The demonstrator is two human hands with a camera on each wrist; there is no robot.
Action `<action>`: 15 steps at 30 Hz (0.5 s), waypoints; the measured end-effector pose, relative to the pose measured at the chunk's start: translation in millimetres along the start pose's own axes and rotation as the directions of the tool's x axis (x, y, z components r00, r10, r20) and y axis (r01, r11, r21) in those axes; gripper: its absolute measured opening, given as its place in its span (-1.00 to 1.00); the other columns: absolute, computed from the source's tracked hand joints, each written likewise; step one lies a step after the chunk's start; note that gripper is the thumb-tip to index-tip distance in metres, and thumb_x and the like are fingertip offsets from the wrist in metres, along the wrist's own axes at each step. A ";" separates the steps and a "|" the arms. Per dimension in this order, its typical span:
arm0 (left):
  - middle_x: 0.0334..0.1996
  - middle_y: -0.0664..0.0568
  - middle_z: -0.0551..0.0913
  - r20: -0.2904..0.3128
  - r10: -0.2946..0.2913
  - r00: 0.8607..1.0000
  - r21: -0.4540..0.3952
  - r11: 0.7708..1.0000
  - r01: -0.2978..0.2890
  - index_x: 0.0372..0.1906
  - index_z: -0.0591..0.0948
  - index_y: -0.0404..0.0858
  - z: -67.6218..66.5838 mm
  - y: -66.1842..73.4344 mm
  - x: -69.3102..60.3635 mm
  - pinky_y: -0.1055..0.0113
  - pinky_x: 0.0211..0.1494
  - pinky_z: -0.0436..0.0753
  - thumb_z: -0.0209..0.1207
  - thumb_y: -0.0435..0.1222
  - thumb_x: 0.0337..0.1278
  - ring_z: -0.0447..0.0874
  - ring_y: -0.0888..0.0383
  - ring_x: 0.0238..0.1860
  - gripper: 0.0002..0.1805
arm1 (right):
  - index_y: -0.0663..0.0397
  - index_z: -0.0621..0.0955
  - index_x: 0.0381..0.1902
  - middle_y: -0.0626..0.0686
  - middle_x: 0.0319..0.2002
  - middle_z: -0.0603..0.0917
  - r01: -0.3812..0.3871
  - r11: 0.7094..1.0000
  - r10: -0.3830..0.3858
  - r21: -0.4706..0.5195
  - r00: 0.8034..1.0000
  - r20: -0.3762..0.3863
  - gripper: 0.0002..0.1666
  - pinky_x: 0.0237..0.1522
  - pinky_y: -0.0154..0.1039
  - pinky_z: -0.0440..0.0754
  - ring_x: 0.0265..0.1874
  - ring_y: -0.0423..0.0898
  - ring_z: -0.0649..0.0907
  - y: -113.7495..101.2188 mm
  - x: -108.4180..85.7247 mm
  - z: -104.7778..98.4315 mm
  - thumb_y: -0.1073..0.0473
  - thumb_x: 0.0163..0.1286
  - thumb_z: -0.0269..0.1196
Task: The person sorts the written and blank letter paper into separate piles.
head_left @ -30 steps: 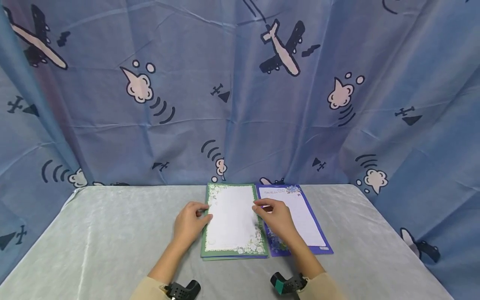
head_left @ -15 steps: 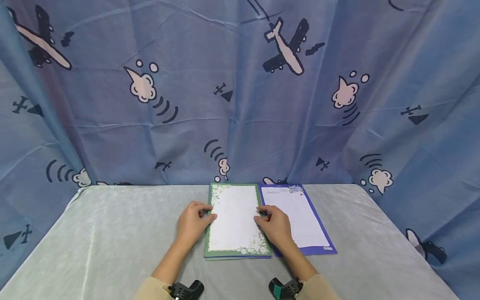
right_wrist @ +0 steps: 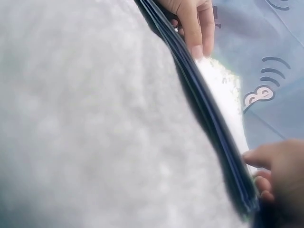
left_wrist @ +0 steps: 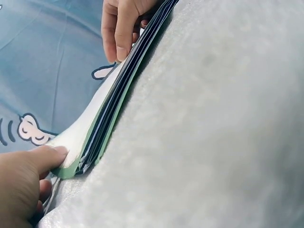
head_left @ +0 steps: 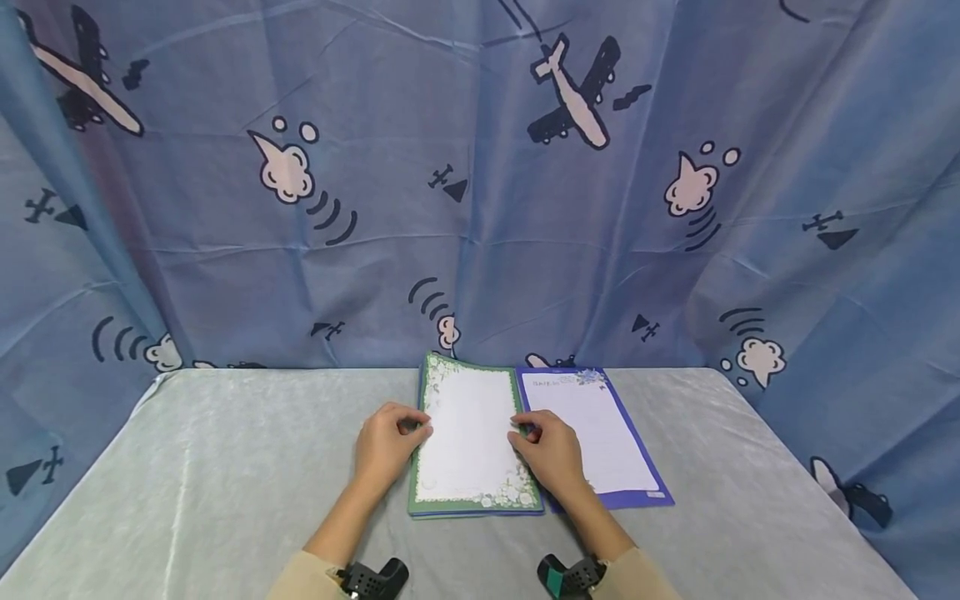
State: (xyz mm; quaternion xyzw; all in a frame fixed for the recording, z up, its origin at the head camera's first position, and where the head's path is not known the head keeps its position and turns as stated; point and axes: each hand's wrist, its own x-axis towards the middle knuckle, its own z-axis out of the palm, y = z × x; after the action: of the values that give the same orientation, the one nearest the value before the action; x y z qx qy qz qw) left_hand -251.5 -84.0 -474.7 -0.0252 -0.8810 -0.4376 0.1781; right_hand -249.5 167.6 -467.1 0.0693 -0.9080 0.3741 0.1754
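Fingers (head_left: 406,412) narrow, left hand (head_left: 385,443) pinching left edge of green-bordered paper stack (head_left: 471,442); right hand (head_left: 556,450) pinching right edge

left hand (head_left: 388,446) and right hand (head_left: 553,454) apart, thumbs (head_left: 420,435) inward, fingers (head_left: 405,413) bent, forearms (head_left: 341,517) aslant

Compared with half a second ago, the far left corner of the green-bordered paper (head_left: 468,442) is now raised, and its far edge bends upward. Beneath this corner, a blue sheet (head_left: 419,384) now shows its edge.
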 end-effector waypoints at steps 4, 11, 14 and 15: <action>-0.40 0.08 0.72 0.002 -0.006 1.000 -0.022 1.000 0.006 -0.33 0.81 -0.12 -0.7 0.7 0.5 0.41 -0.32 0.52 0.46 -0.29 0.05 0.54 0.29 -0.45 -0.94 | 0.04 0.79 -0.18 0.00 -0.38 0.68 0.014 1.000 -0.014 -0.009 1.000 0.014 -0.79 -0.36 -0.34 0.43 -0.51 -0.29 0.46 -0.3 0.4 -0.1 0.24 0.19 0.47; -0.33 0.05 0.71 -0.020 -0.023 1.000 -0.031 0.999 0.022 -0.27 0.81 -0.13 -2.3 2.1 0.9 0.40 -0.31 0.48 0.49 -0.33 -0.03 0.50 0.29 -0.44 -0.84 | 0.04 0.79 -0.19 0.01 -0.32 0.70 0.008 1.000 -0.008 -0.007 0.999 0.031 -0.81 -0.35 -0.35 0.43 -0.47 -0.28 0.48 -0.8 1.2 0.1 0.23 0.21 0.47; -0.30 0.05 0.70 -0.023 -0.022 0.999 -0.027 0.999 0.022 -0.28 0.81 -0.12 -1.8 1.9 0.7 0.40 -0.30 0.47 0.49 -0.34 -0.03 0.49 0.30 -0.43 -0.84 | 0.04 0.79 -0.18 0.01 -0.31 0.70 0.005 1.000 -0.005 -0.009 0.999 0.036 -0.81 -0.35 -0.35 0.42 -0.47 -0.28 0.48 -0.8 0.8 0.2 0.23 0.21 0.47; -0.28 0.05 0.70 -0.022 -0.023 1.000 -0.027 0.999 0.022 -0.28 0.81 -0.12 -1.5 1.8 0.5 0.41 -0.30 0.47 0.49 -0.35 -0.02 0.49 0.30 -0.43 -0.85 | 0.04 0.79 -0.16 0.01 -0.32 0.69 0.002 1.000 -0.002 -0.011 0.999 0.037 -0.79 -0.36 -0.35 0.41 -0.47 -0.28 0.47 -0.7 0.6 0.3 0.23 0.21 0.46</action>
State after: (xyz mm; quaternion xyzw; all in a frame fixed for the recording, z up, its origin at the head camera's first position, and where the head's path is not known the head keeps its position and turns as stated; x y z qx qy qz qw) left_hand -251.1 -84.2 -472.3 -0.0129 -0.8734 -0.4514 0.1826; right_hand -250.0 166.9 -466.6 0.0763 -0.9132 0.3673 0.1592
